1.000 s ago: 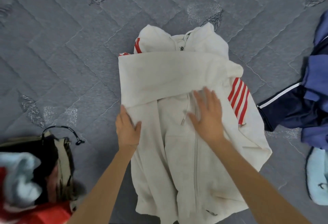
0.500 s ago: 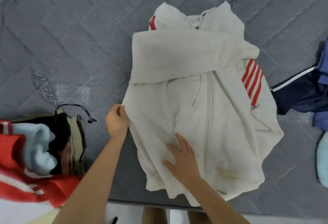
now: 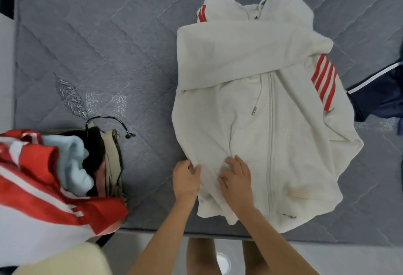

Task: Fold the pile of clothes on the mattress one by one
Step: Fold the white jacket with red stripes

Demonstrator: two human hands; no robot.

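A white zip hoodie with red sleeve stripes lies front-up on the grey quilted mattress, one sleeve folded across its chest. My left hand pinches the hoodie's lower left edge near the hem. Just to its right, my right hand grips a bunch of the same fabric, fingers curled into it. Both hands sit close together near the mattress's front edge.
A pile of clothes in red, white, light blue, black and beige lies at the left front. A navy garment with a white stripe lies at the right edge. The mattress front edge runs just below the hoodie, floor beyond.
Both hands have slid down the hoodie from its middle to the lower left hem and closed on the fabric. The view has shifted so the hoodie sits further right.
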